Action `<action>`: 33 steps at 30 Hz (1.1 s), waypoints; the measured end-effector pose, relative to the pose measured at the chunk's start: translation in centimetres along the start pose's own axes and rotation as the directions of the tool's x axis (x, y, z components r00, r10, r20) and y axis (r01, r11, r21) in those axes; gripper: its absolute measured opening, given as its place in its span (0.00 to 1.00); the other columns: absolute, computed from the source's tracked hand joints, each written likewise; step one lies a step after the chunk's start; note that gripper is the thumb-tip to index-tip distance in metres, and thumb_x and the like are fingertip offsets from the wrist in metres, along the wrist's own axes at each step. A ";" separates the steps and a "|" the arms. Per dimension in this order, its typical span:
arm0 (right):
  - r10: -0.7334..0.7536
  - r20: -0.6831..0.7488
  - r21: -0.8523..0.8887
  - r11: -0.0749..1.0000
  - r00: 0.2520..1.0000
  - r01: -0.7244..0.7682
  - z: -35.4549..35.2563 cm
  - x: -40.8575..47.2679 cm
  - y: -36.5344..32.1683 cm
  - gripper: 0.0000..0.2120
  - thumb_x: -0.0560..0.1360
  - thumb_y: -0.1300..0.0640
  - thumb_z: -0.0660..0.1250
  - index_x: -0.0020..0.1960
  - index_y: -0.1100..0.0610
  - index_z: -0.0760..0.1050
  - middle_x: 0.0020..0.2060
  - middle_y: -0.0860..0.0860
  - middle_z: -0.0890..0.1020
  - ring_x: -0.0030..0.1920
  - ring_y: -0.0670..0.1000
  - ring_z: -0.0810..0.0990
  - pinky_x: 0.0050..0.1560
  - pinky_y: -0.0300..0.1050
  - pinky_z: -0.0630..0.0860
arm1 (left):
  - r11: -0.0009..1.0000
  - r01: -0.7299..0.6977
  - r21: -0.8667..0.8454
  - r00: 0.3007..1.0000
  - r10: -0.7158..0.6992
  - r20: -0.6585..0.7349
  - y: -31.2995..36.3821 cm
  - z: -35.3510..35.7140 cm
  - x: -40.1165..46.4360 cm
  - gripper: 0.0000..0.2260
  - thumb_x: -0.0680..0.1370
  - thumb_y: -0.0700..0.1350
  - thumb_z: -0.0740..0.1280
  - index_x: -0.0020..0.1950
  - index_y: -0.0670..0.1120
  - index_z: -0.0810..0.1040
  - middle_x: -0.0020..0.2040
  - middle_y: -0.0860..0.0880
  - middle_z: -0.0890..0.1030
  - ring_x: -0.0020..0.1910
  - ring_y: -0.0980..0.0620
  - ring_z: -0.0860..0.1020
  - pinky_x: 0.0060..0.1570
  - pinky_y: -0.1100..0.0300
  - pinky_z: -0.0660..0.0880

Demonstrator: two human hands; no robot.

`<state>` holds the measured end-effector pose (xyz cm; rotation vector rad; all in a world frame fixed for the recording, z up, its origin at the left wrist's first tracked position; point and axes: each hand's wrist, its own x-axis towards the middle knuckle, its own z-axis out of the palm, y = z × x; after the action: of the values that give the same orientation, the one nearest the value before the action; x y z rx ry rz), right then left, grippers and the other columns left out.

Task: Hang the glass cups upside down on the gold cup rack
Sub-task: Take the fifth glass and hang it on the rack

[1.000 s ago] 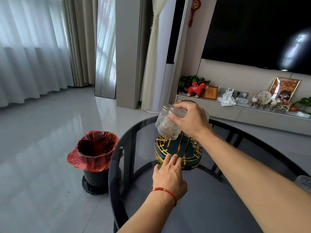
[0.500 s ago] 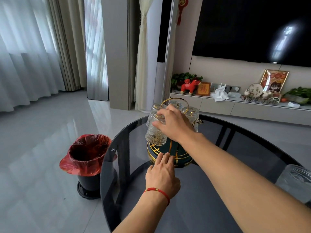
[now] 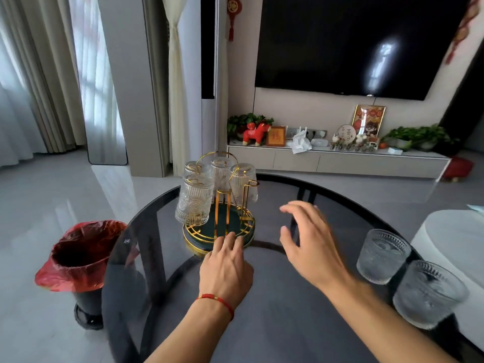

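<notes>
Two upright cups point(image 3: 383, 256) right of spread right hand point(image 3: 311, 242) — left hand point(image 3: 225, 268) flat against rack point(image 3: 218, 231).

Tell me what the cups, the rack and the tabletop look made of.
Cups: clear pressed glass, ribbed and embossed. Rack: likely metal wire, shiny gold finish, on a dark green base. Tabletop: dark smoked glass, probably; its frame shows through.

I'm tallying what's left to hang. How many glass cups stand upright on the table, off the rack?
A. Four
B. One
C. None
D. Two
D: two cups, one and another, stand mouth-up on the table at the right, apart from the rack, and neither hand holds a cup.
</notes>
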<state>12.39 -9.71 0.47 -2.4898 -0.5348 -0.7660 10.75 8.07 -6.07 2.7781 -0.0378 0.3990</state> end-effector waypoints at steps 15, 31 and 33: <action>0.492 0.095 -0.630 0.703 0.865 -0.331 -6.3 -2.5 11.8 0.32 0.76 0.45 0.66 0.77 0.55 0.66 0.75 0.65 0.69 0.74 0.67 0.68 0.74 0.68 0.61 | 0.943 -0.194 -0.269 0.980 0.201 0.000 4.3 2.4 -0.7 0.24 0.81 0.51 0.62 0.77 0.53 0.63 0.74 0.48 0.73 0.70 0.48 0.72 0.69 0.55 0.70; 0.428 0.067 0.087 0.898 0.901 -0.432 -3.6 -2.5 7.2 0.42 0.63 0.43 0.80 0.74 0.48 0.70 0.61 0.52 0.80 0.63 0.54 0.78 0.66 0.50 0.71 | 0.921 -0.213 -0.326 0.974 0.226 0.000 5.1 2.4 -0.7 0.31 0.77 0.54 0.68 0.78 0.51 0.62 0.72 0.49 0.74 0.69 0.50 0.73 0.65 0.58 0.72; 0.455 0.139 0.373 0.798 0.879 -0.472 -2.7 -3.0 5.9 0.43 0.60 0.43 0.82 0.72 0.44 0.71 0.57 0.44 0.80 0.58 0.43 0.79 0.58 0.39 0.75 | 0.904 -0.245 -0.351 0.966 0.260 -0.004 5.4 2.1 -0.8 0.38 0.74 0.59 0.69 0.79 0.51 0.59 0.75 0.51 0.70 0.72 0.51 0.69 0.70 0.60 0.66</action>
<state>11.80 -16.66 -1.28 -2.1209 -0.0597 -0.3617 10.18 2.24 -6.46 2.4316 -0.4411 0.3556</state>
